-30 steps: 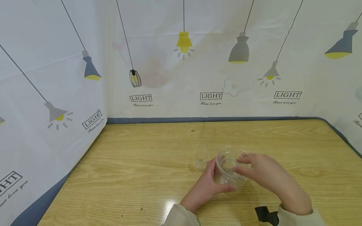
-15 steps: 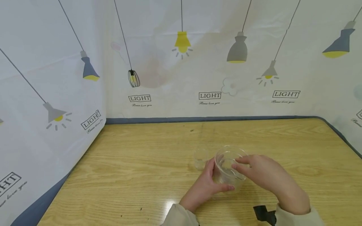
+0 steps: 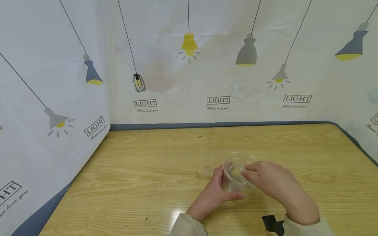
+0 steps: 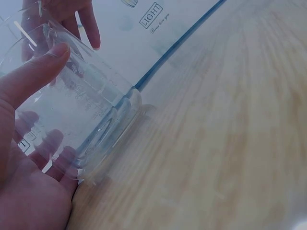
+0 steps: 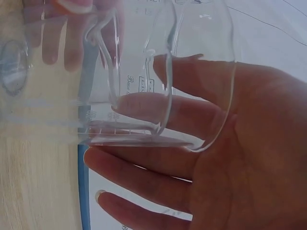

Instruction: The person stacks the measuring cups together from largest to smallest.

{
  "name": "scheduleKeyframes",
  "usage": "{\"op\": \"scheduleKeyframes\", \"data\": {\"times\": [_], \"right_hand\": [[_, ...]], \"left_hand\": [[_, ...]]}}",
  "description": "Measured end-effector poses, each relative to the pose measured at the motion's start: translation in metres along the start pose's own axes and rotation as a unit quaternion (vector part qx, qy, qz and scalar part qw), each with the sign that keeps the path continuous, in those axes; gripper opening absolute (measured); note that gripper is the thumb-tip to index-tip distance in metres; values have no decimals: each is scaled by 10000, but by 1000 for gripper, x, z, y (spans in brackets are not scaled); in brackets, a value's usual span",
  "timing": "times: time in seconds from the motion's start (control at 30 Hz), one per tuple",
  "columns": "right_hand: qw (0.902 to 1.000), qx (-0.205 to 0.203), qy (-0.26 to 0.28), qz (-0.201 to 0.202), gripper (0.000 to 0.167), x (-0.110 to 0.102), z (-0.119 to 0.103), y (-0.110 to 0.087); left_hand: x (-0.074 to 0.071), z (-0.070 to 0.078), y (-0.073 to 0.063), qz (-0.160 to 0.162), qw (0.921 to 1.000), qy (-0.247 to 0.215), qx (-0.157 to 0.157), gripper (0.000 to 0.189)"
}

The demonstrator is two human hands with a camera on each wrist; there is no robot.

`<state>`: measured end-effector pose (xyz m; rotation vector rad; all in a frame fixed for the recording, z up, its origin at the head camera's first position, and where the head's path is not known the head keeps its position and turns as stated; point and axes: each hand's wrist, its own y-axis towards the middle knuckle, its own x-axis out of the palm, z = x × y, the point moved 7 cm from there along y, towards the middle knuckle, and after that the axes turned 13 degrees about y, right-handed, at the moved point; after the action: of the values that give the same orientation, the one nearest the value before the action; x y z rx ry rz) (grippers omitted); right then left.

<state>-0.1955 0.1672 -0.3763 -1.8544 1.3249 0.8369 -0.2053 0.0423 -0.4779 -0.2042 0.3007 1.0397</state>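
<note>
My left hand [image 3: 217,191] grips a clear glass beaker [image 4: 72,100] round its side, thumb across the front and fingers behind. The beaker stands low over the wooden table, and faint graduation marks show on its wall. In the right wrist view more glass rims show inside its mouth, like a smaller beaker [image 5: 160,122] nested in it. My right hand [image 3: 274,182] comes from the right, thumb and index finger inside the outer rim, other fingers outside. I cannot tell whether they pinch the inner glass. Another clear glass vessel [image 3: 208,168] stands just left, partly behind my left hand.
The wood-grain table [image 3: 133,177] meets a white printed sheet [image 3: 183,82] with a blue lower border at the back and sides. A black strap-like piece [image 3: 273,224] sits beside my right sleeve.
My right thumb and index finger have drawn closer together inside the rim, and the right forearm has shifted slightly left. The left hand keeps its grip; the whole head view has drifted slightly.
</note>
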Motion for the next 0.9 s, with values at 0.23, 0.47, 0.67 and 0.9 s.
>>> {"op": "scheduleKeyframes", "data": {"times": [0.23,0.47,0.67,0.9], "right_hand": [[9999,60,-84,-45,53,1,0,2],[10000,35,-70,-60,53,2,1,4],[9999,45,-103,-96,51,4,1,4],[9999,55,-58,-115,51,4,1,3]], "left_hand": [[0,1,-1,-60,10000,-63,17,89],[0,1,-2,-84,9999,-124,-68,89],[0,1,-2,-102,9998,-131,-89,89],[1,0,-1,-95,9999,-116,-86,90]]}}
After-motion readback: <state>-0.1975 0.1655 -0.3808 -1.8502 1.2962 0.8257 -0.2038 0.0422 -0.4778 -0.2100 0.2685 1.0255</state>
